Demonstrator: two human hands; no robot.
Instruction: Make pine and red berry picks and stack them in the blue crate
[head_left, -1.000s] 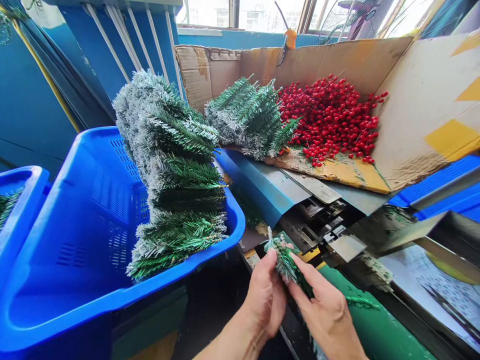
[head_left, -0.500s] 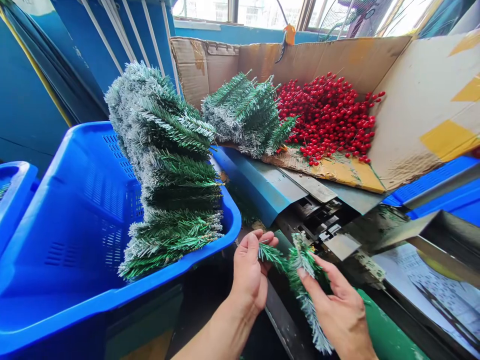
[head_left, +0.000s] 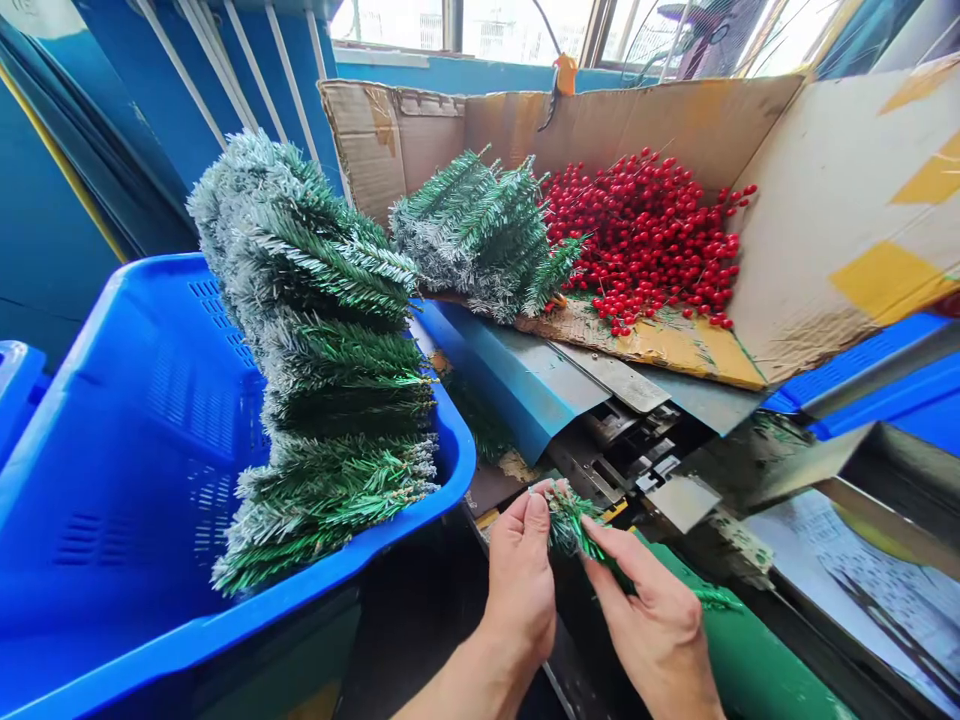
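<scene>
Between my two hands is an artificial pine sprig point(head_left: 568, 518), green with whitish frosted tips. My left hand point(head_left: 525, 575) pinches its end between thumb and fingers. From the other side my right hand point(head_left: 651, 605) grips its green stems, and a strand of needles sticks out to the right behind the knuckles. Palm and fingers hide part of the sprig. Left of my hands, a tall stack of frosted pine branches point(head_left: 322, 345) leans in a blue plastic basket point(head_left: 112, 400).
Behind my hands stands a metal machine point(head_left: 637, 440) with a blue cover. A cut-open cardboard box point(head_left: 795, 230) above it holds red berry picks point(head_left: 649, 235) and another pile of pine branches point(head_left: 484, 235). At right are a metal tray point(head_left: 885, 470) and a printed sheet point(head_left: 817, 540).
My hands have come together, and my left hand has shifted its grip to the sprig's frosted end. The sprig has turned, its hanging frosted part no longer showing below. The view has shifted slightly.
</scene>
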